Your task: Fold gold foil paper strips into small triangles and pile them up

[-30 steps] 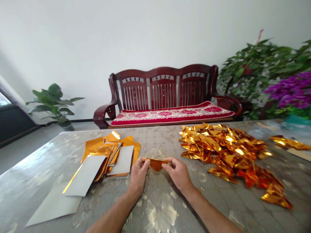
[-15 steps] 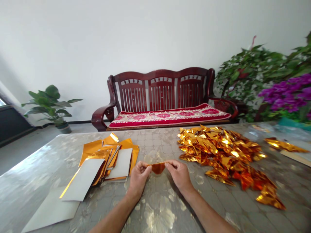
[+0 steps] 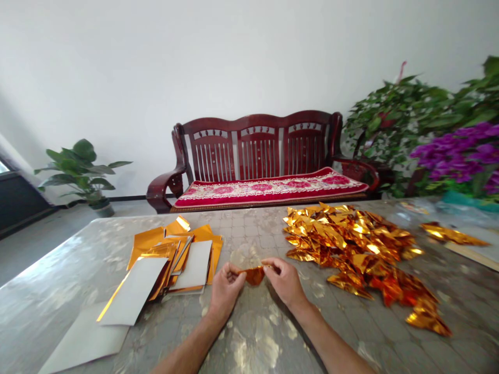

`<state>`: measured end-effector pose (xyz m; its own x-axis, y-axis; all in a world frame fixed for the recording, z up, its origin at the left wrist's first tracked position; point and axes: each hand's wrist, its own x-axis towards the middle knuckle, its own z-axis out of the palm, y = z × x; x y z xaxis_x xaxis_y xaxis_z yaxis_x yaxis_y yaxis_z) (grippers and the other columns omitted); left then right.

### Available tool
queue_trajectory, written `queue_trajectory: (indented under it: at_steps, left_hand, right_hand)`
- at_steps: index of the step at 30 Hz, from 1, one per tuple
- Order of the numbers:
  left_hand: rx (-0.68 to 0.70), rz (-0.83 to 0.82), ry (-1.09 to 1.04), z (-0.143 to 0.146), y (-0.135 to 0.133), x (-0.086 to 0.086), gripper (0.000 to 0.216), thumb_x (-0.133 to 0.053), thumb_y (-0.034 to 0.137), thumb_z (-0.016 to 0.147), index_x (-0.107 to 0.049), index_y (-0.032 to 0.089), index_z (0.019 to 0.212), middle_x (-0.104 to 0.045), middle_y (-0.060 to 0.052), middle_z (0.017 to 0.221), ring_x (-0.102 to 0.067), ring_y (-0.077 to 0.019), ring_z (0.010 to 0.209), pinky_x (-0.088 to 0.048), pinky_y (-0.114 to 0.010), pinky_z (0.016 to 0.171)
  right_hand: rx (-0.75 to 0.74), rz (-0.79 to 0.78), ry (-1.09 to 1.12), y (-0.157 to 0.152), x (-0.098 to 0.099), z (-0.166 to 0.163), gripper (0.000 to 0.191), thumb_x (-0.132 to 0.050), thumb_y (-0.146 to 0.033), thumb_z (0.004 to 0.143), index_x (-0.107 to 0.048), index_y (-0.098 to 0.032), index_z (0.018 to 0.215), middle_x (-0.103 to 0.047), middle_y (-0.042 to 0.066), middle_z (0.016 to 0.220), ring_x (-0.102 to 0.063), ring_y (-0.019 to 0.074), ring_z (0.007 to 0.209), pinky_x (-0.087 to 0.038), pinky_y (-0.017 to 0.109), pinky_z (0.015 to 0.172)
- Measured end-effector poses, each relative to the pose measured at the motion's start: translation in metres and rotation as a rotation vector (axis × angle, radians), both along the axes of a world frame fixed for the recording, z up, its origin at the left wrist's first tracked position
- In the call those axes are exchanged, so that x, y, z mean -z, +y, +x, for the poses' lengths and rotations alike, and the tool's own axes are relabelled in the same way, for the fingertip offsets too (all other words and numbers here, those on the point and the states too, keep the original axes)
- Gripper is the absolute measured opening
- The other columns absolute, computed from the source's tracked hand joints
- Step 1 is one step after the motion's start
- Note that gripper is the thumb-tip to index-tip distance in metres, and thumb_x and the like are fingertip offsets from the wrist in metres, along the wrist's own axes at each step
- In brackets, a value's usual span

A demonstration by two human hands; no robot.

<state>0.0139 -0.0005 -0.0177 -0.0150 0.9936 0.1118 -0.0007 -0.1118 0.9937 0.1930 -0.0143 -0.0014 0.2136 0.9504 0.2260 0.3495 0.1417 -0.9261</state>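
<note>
Both hands pinch one small folded piece of gold foil paper just above the table. My left hand grips its left end with thumb and fingers closed. My right hand grips its right end the same way. To the left lies a loose stack of flat gold sheets, some turned white side up. On the right sits a big pile of folded gold pieces.
A flat white sheet lies near the table's front left edge. More gold foil rests at the far right. Behind the table stand a red wooden bench, a potted plant and purple flowers.
My hands have drawn closer together, and the gold piece between them looks shorter and more folded. The view has shifted slightly.
</note>
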Motion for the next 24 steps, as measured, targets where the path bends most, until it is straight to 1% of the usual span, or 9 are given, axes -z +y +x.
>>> queue_trajectory:
  at_steps: [3,6,9,15,18,21,24]
  left_hand:
    - [-0.002,-0.011,-0.017,-0.001,0.001,0.001,0.025,-0.075,0.031,0.065,-0.054,0.018,0.066,-0.057,0.004,0.060,-0.053,-0.0096,0.054,-0.040,-0.019,0.054]
    - [-0.007,-0.030,-0.037,-0.002,0.003,0.003,0.028,-0.076,0.034,0.064,-0.052,0.019,0.066,-0.054,0.006,0.056,-0.049,-0.0084,0.050,-0.038,-0.019,0.051]
    - [-0.011,-0.040,-0.040,-0.003,0.004,0.004,0.031,-0.077,0.036,0.064,-0.052,0.019,0.067,-0.053,0.007,0.054,-0.047,-0.0080,0.047,-0.036,-0.019,0.048]
    - [0.002,-0.078,-0.058,-0.004,0.003,-0.002,0.035,-0.077,0.041,0.064,-0.049,0.020,0.066,-0.053,0.007,0.050,-0.046,-0.0077,0.043,-0.034,-0.019,0.045]
    - [0.015,-0.074,-0.052,-0.004,0.004,-0.001,0.035,-0.077,0.041,0.065,-0.049,0.020,0.067,-0.053,0.007,0.050,-0.046,-0.0078,0.043,-0.034,-0.019,0.045]
    - [0.043,-0.074,-0.055,-0.005,0.006,0.003,0.034,-0.076,0.040,0.066,-0.049,0.020,0.068,-0.053,0.008,0.050,-0.046,-0.0078,0.043,-0.033,-0.019,0.045]
    - [0.064,-0.091,-0.070,-0.005,0.006,0.005,0.034,-0.076,0.038,0.065,-0.048,0.020,0.069,-0.053,0.008,0.050,-0.046,-0.0074,0.043,-0.033,-0.018,0.045]
  right_hand:
    - [-0.057,-0.071,0.173,-0.001,-0.003,0.002,0.031,-0.060,-0.039,0.074,-0.077,-0.017,0.088,-0.074,0.008,0.079,-0.066,0.0225,0.073,-0.052,0.033,0.068]
    - [-0.149,-0.182,0.424,-0.003,-0.005,0.005,0.033,-0.061,-0.040,0.074,-0.076,-0.015,0.091,-0.069,0.004,0.068,-0.061,0.0168,0.060,-0.048,0.028,0.056]
    - [-0.218,-0.223,0.550,-0.004,-0.007,0.007,0.031,-0.068,-0.039,0.071,-0.074,-0.014,0.089,-0.067,0.002,0.067,-0.058,0.0125,0.055,-0.045,0.025,0.053]
    - [-0.307,-0.226,0.598,-0.003,-0.005,0.013,0.042,-0.077,-0.047,0.069,-0.074,-0.013,0.093,-0.070,0.004,0.071,-0.061,0.0129,0.059,-0.049,0.026,0.058]
    - [-0.311,-0.239,0.582,-0.002,-0.003,0.014,0.046,-0.078,-0.049,0.068,-0.074,-0.013,0.095,-0.071,0.004,0.072,-0.062,0.0127,0.059,-0.050,0.027,0.059]
    - [-0.286,-0.243,0.537,0.000,0.000,0.014,0.043,-0.077,-0.050,0.067,-0.073,-0.014,0.090,-0.068,0.002,0.068,-0.058,0.0113,0.054,-0.047,0.025,0.054]
    - [-0.245,-0.200,0.439,0.003,0.004,0.015,0.036,-0.075,-0.047,0.069,-0.073,-0.014,0.084,-0.063,-0.002,0.060,-0.051,0.0094,0.049,-0.040,0.022,0.049]
